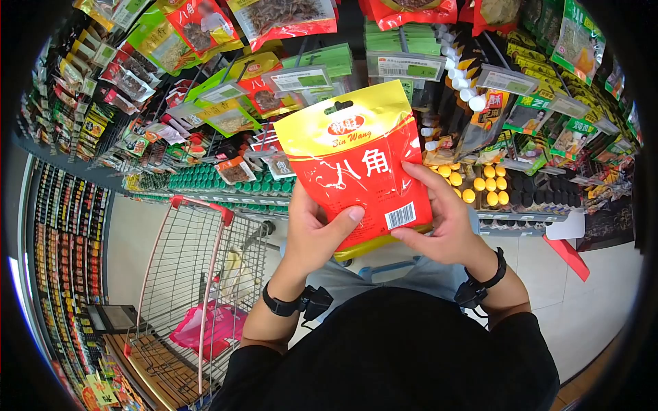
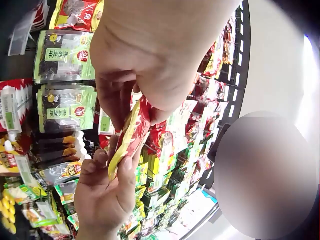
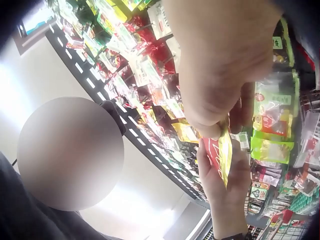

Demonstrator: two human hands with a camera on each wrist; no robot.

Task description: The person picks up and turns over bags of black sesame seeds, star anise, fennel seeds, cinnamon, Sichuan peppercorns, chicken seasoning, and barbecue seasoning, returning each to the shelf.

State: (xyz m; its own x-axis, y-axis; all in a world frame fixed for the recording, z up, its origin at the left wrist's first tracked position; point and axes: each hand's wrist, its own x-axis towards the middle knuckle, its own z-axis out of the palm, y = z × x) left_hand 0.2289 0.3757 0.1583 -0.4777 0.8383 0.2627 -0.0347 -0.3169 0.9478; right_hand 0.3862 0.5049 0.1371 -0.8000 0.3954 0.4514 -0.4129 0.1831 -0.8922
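A red and yellow packet of star anise (image 1: 373, 185), with a barcode near its lower right and a hang hole at its top, is held upright before the body. My left hand (image 1: 312, 233) grips its lower left side, thumb laid over the printed red face. On the opposite side, my right hand (image 1: 449, 219) pinches the right edge and lower corner, its thumb beside the barcode. Both wrist views catch the packet edge-on, as a thin red and yellow strip (image 2: 131, 137) between the two hands; the fingers behind it are mostly hidden.
Shelf racks with hanging spice packets (image 1: 229, 113) and price tags (image 1: 411, 66) fill the space ahead. Below them stand green-capped jars (image 1: 219, 179) and yellow-capped bottles (image 1: 490, 185). A wire shopping cart (image 1: 185, 253) with a pink bag (image 1: 205, 329) inside is at the left.
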